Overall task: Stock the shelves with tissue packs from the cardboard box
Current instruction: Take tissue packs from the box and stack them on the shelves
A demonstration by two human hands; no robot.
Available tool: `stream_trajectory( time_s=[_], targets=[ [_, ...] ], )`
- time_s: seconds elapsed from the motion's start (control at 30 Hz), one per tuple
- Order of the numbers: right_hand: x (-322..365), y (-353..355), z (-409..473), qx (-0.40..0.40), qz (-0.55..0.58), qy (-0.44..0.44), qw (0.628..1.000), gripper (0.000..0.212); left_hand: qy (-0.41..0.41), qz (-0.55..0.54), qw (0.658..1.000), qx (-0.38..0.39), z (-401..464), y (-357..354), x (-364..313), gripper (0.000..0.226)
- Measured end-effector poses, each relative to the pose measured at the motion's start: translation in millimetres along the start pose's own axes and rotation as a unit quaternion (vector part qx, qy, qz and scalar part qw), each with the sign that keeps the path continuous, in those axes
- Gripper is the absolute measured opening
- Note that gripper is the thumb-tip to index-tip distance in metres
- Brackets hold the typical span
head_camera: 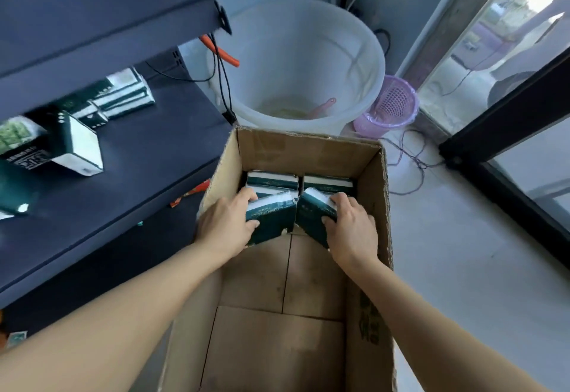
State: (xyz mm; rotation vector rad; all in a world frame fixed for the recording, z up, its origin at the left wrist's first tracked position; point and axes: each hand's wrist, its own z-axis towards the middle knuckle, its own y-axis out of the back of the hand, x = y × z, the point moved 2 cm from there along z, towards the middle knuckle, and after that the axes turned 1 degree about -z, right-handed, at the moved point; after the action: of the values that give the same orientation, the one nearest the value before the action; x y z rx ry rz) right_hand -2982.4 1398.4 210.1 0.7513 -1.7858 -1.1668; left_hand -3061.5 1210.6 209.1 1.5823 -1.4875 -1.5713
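An open cardboard box (308, 151) stands on the floor in front of me. Both my hands reach into it. My left hand (226, 225) grips a dark green tissue pack (274, 222), tilted up off the box floor. My right hand (350, 228) grips a second green tissue pack (313, 212) beside it, also tilted. Two more packs (273, 180) lie flat against the box's far wall. To the left, a dark shelf (148, 157) carries several green and white tissue packs (80, 144), some standing, some lying.
A large white plastic tub (308, 52) stands behind the box, with a small pink basket (391, 107) to its right. Cables trail over the pale floor. A glass door with a black frame (509, 175) runs along the right. An upper shelf (92, 15) overhangs at top left.
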Motion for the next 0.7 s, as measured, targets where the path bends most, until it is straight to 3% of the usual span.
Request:
stream_trajectory(
  time_s=[0.37,0.7],
  targets=[
    [113,153,-53,-0.015,0.028,0.123,0.992,0.027,0.065,-0.132,0.988,-0.056,-99,187,-2,0.009],
    [271,248,-154,-0.07,0.052,0.239,0.967,0.02,0.092,-0.218,0.96,-0.153,-252,355,67,0.005]
  ],
)
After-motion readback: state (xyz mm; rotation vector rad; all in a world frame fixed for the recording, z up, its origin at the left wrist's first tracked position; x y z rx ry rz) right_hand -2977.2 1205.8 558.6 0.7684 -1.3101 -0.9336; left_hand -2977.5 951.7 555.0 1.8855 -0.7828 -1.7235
